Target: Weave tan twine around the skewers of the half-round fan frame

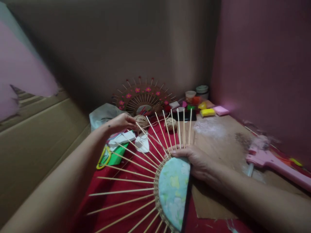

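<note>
Left hand: the left hand (127, 121) is near the stick tips and 1 twine ball (142, 120); whether its fingertips close on a strand, one cannot tell.
Right hand: the right hand (194, 157) is clamped on the half-disc (173, 187) at its upper end, by the stick bases.
Half-disc: pale blue, held over the red cloth (116, 185), with sticks (123, 191) fanning from its woven rim (156, 184).
Nearby: a 2nd twine ball (170, 124); a pink glue gun (269, 158) on cardboard (218, 197).
Risk: a strand could snag on the closely set tips, or a hard pull could skew the sticks or loosen the weave.
Hard to see: the half-disc's underside and the right fingers beneath it are hidden; the lowest sticks are cut off; the strand's path blurs.
</note>
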{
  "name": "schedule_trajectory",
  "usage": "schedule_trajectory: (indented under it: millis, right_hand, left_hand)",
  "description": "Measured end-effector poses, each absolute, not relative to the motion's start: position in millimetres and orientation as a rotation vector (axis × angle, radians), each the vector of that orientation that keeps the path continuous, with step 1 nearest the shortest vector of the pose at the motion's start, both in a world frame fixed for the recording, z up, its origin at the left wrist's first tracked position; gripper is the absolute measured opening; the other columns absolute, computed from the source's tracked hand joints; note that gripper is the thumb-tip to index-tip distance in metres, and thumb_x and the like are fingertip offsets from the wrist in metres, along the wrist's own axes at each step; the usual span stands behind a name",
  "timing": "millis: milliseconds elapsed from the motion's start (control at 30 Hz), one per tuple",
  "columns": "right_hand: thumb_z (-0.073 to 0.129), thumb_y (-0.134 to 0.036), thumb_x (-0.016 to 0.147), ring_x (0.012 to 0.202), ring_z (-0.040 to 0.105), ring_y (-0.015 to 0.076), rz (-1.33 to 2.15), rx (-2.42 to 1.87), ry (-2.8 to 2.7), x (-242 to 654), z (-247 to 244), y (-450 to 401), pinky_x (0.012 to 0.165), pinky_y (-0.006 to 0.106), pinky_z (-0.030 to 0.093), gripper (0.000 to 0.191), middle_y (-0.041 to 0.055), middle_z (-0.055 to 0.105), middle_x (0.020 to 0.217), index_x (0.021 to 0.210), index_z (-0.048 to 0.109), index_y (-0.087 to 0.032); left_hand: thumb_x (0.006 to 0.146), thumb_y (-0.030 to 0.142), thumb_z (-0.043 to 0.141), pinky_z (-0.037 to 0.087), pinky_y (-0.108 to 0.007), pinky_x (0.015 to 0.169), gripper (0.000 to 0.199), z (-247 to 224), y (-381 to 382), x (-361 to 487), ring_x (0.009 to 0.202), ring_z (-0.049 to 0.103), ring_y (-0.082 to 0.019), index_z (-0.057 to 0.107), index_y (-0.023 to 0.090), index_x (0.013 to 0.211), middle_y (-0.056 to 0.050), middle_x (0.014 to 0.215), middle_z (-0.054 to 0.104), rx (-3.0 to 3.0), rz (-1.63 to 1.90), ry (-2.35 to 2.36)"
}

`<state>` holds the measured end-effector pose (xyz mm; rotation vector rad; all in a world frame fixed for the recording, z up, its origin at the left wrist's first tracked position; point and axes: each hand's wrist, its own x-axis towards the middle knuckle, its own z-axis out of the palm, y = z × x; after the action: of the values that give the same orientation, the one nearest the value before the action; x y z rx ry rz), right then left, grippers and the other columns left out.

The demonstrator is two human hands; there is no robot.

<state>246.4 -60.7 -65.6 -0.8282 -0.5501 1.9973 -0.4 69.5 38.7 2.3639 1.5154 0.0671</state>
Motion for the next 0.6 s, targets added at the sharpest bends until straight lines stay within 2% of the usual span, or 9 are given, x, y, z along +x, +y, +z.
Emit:
schedule_trajectory:
  millis: [133,233,333,433,600]
  right_hand:
    - [0.066,-0.004,0.055,0.056,0.054,0.0126,2.038,-0.768,-0.541,249.0,-68.0,-58.9,0.060,0.027,0.044,0.016,0.0048,0.062,0.062,0.070,0.067,-0.010]
    - [0.066,-0.005,0.057,0.058,0.053,0.0123,2.057,-0.714,-0.516,250.6,-70.0,-57.7,0.063,0.027,0.044,0.015,0.0051,0.061,0.064,0.071,0.067,-0.010]
    - [0.065,-0.003,0.057,0.061,0.054,0.0126,2.076,-0.680,-0.456,251.3,-69.6,-57.2,0.064,0.026,0.045,0.015,0.0059,0.062,0.065,0.071,0.067,-0.009]
    - [0.063,-0.002,0.058,0.062,0.056,0.0138,2.095,-0.682,-0.379,252.8,-66.8,-56.7,0.065,0.026,0.047,0.017,0.0067,0.063,0.065,0.072,0.068,-0.008]
    - [0.058,-0.004,0.062,0.060,0.058,0.0148,2.052,-0.664,-0.241,258.5,-61.6,-53.2,0.065,0.027,0.048,0.016,0.0062,0.065,0.062,0.073,0.068,-0.010]
  left_hand:
    - [0.067,0.036,0.063,0.043,-0.023,0.057,0.026,42.8,65.8,-11.6,0.067,0.059,-0.016,0.072,0.018,0.083,-0.007,0.076,0.069,2.040,-0.006,1.392]
    - [0.066,0.034,0.065,0.047,-0.026,0.061,0.025,37.8,59.6,-22.8,0.072,0.061,-0.019,0.073,0.017,0.083,-0.010,0.083,0.069,2.010,0.005,1.310]
    - [0.069,0.030,0.065,0.049,-0.031,0.074,0.022,27.7,48.8,-34.1,0.085,0.062,-0.022,0.072,0.017,0.086,-0.012,0.093,0.068,1.995,0.066,1.203]
    - [0.073,0.027,0.062,0.045,-0.034,0.086,0.017,17.6,34.4,-41.5,0.097,0.058,-0.022,0.072,0.020,0.085,-0.011,0.101,0.066,2.005,0.121,1.114]
    - [0.071,0.027,0.064,0.048,-0.033,0.082,0.013,1.1,4.9,-38.6,0.093,0.060,-0.021,0.072,0.019,0.078,-0.009,0.101,0.065,2.008,0.035,1.075]
